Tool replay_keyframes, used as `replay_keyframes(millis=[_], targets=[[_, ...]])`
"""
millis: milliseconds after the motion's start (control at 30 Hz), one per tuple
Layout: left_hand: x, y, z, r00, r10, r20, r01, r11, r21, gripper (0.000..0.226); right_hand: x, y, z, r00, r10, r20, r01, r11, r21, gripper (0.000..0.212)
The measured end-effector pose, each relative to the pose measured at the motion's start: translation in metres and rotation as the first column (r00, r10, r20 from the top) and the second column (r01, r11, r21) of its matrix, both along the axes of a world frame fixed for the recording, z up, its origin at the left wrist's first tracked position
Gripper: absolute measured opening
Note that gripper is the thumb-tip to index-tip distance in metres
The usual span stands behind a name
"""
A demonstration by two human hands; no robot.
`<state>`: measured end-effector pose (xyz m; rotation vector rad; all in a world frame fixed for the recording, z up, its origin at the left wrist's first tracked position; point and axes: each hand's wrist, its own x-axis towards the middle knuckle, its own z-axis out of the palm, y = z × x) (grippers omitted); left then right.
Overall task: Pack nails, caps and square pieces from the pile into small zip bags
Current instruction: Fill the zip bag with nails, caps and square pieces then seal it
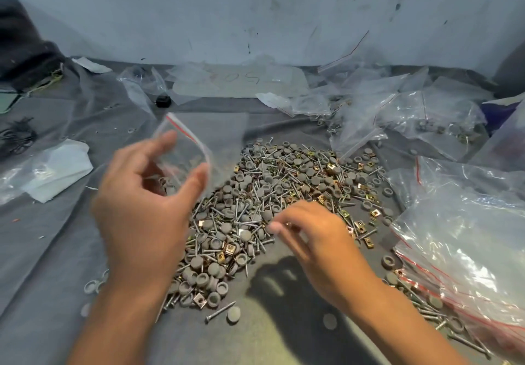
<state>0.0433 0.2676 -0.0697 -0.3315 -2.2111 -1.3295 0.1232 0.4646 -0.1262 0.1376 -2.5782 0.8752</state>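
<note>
A pile (284, 194) of grey round caps, silver nails and brass square pieces lies on the grey cloth at centre. My left hand (142, 205) holds a small clear zip bag (187, 151) with a red strip, mouth held wide between thumb and fingers above the pile's left edge. A few pieces show dimly inside it. My right hand (315, 237) hovers low over the pile's near right side with fingertips pinched together; it is blurred, and I cannot tell whether a piece is between them.
Filled zip bags (466, 251) are stacked at the right, and more clear bags (397, 109) lie at the back right. A flat sheet of bags (241, 80) rests by the wall. White plastic (56, 168) lies at the left. A black cap (163, 100) sits behind.
</note>
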Motion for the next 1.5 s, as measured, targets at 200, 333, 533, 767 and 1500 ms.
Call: replay_keyframes(millis=[200,333,533,767,1500], targets=[[-0.007,-0.005,-0.004,1.0,-0.013,0.023,0.021,0.932,-0.362,0.058,-0.012,-0.024,-0.022,0.985,0.126,0.121,-0.15,0.964,0.22,0.038],[-0.007,0.001,-0.007,0.987,-0.123,0.099,0.154,0.887,-0.434,0.052,-0.015,-0.025,-0.021,0.987,0.098,0.129,-0.125,0.965,0.229,0.02],[-0.008,-0.001,-0.006,0.985,-0.129,0.11,0.162,0.907,-0.388,0.048,-0.004,-0.04,-0.013,0.97,0.215,0.116,-0.233,0.959,0.164,0.017],[-0.005,0.0,-0.006,0.985,-0.135,0.111,0.168,0.909,-0.382,0.049,-0.004,-0.063,-0.022,0.926,0.306,0.221,-0.369,0.857,0.359,0.052],[0.016,0.029,-0.011,0.918,-0.377,0.122,0.395,0.857,-0.33,0.048,-0.005,-0.018,0.029,0.966,-0.039,-0.254,0.01,0.994,-0.112,0.029]])
